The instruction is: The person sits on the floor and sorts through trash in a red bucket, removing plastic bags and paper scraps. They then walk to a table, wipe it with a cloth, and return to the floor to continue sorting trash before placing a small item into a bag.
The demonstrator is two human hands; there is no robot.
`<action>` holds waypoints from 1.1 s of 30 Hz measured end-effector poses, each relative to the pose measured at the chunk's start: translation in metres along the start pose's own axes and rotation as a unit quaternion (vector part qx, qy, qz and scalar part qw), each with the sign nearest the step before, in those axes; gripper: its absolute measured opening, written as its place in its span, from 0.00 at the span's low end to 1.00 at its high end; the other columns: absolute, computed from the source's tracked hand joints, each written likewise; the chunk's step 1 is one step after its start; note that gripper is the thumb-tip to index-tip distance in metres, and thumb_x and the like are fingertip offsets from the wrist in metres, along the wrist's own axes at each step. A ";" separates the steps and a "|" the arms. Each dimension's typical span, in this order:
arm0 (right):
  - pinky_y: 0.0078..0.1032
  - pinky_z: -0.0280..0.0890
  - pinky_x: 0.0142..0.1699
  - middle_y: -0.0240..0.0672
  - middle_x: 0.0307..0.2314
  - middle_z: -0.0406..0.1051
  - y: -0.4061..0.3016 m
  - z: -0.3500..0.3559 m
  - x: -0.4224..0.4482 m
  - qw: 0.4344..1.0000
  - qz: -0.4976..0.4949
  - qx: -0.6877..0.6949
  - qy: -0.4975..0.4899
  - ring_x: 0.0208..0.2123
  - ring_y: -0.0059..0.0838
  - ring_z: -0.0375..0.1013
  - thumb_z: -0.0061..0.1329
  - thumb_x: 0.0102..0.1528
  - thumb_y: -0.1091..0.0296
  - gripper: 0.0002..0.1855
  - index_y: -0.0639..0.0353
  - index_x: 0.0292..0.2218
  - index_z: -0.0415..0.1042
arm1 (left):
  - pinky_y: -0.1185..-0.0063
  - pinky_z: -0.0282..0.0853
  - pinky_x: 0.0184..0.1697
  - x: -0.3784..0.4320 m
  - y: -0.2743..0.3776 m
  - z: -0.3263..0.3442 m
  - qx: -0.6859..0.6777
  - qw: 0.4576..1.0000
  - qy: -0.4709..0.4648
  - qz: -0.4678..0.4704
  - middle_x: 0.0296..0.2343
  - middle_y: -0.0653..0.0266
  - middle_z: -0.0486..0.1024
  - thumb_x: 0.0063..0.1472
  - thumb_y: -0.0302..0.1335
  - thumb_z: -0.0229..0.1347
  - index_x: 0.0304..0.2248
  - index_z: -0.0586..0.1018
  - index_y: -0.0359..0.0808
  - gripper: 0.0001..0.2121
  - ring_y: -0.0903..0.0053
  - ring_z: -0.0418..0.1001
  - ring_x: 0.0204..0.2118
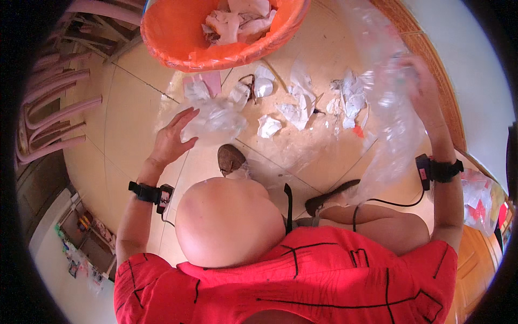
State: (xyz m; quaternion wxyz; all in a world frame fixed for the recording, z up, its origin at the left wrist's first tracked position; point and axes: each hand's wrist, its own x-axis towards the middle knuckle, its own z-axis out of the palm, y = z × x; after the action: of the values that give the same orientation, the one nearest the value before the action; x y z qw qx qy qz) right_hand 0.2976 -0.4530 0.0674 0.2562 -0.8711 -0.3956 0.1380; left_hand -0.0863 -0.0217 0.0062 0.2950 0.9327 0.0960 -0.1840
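My right hand (421,87) is blurred and closed on a long, clear plastic bag (390,133) that hangs and spreads along the right side. My left hand (174,137), fingers apart and empty, is beside a crumpled clear plastic bag (216,121) on the floor. Between the hands lie crumpled white papers (298,107), a ball of white paper (268,126), a pink paper piece (210,83), a thin stick (275,74) and a small red scrap (358,131). Above them is a bin with an orange liner (174,44), holding crumpled white paper.
Stacked pink plastic chairs (60,117) stand at the left. A wooden edge (449,97) curves along a pale surface at the right. My shoes (231,158) are on the tiled floor (125,117). A plastic bag with red pieces (481,206) sits at the lower right.
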 end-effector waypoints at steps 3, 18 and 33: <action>0.32 0.53 0.60 0.44 0.57 0.56 -0.026 0.008 -0.005 0.973 0.019 0.016 -0.227 0.58 0.44 0.56 0.51 0.50 0.72 0.30 0.51 0.55 0.62 | 0.71 0.70 0.49 0.000 0.032 -0.017 -0.044 0.999 -0.010 0.012 0.54 0.64 0.65 0.47 0.29 0.64 0.55 0.66 0.46 0.34 0.61 0.69 0.50; 0.34 0.48 0.64 0.47 0.62 0.40 -0.065 -0.145 -0.098 0.876 0.178 0.035 -0.447 0.64 0.46 0.44 0.54 0.51 0.58 0.40 0.46 0.62 0.52 | 0.73 0.62 0.56 -0.082 0.262 -0.129 -0.290 0.892 -0.346 -0.029 0.54 0.54 0.64 0.55 0.35 0.60 0.54 0.67 0.40 0.28 0.61 0.64 0.56; 0.45 0.39 0.65 0.61 0.61 0.32 -0.425 -0.160 -0.437 0.868 0.380 0.286 -0.144 0.63 0.60 0.36 0.51 0.53 0.52 0.35 0.50 0.59 0.58 | 0.75 0.69 0.47 -0.123 0.323 -0.170 -0.104 0.900 -0.419 -0.055 0.45 0.55 0.74 0.62 0.36 0.52 0.51 0.71 0.36 0.20 0.67 0.73 0.46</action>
State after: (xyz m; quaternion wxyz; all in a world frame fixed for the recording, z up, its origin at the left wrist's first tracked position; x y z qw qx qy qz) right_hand -0.1784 -0.6031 0.4525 0.3622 -0.8128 -0.0096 0.4561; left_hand -0.0568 -0.1915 0.3510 0.3927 0.7266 0.0337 -0.5627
